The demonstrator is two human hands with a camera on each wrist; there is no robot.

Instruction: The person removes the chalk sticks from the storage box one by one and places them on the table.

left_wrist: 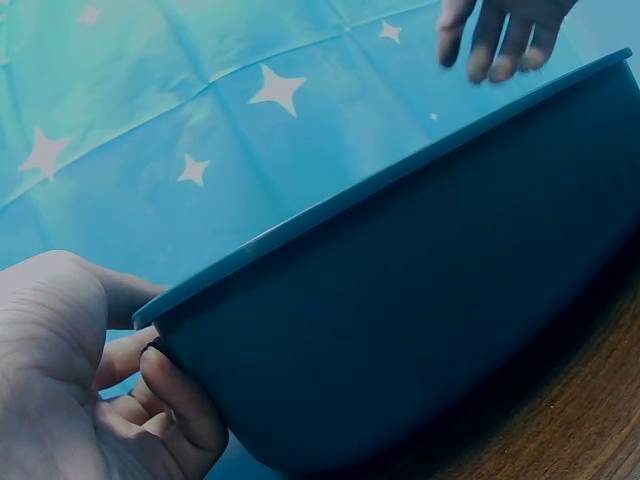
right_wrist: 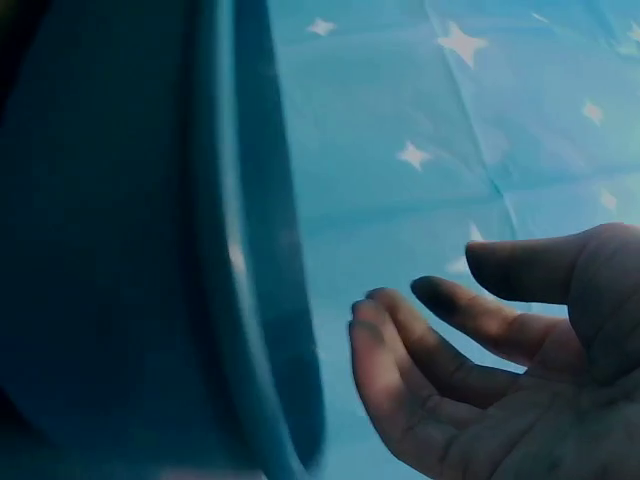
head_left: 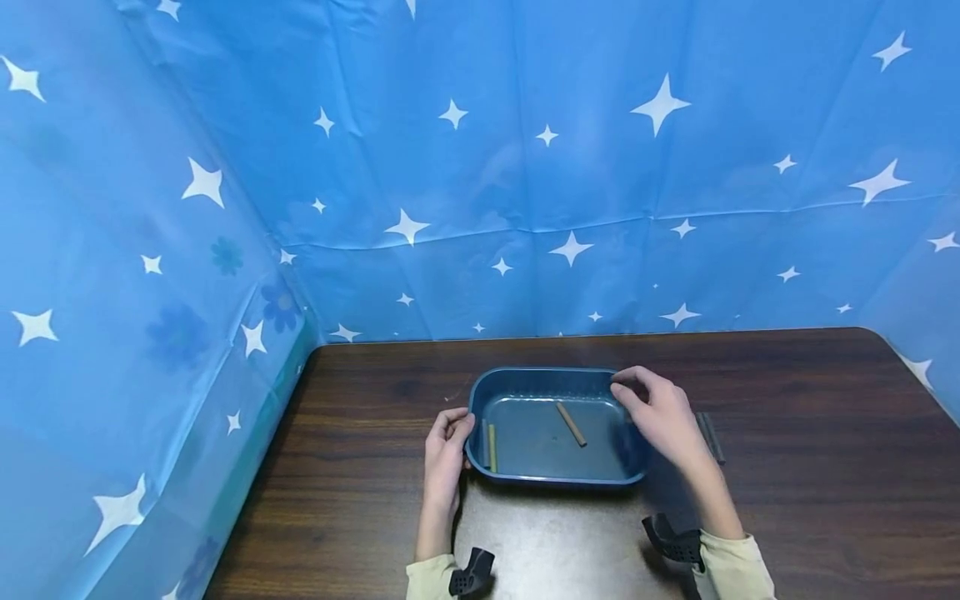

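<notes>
Tray, deep blue with rounded corners, sits near the middle of the dark wooden table. At its left end, the left hand has its grip clamped on the rim, with fingers curled at the edge. The right hand hangs just beside the opposite end, its grip apart: thumb and fingers are loosely bent around nothing, and the right wrist view shows a gap between them and the rim. Inside the tray, 1 brown stick lies aslant right of the middle, and 1 yellow-green stick lies near the left wall. Dark sticks rest close together on the table, just right of the right hand. Behind the table hangs a blue curtain with white stars; a black wrist camera shows at the left sleeve.
</notes>
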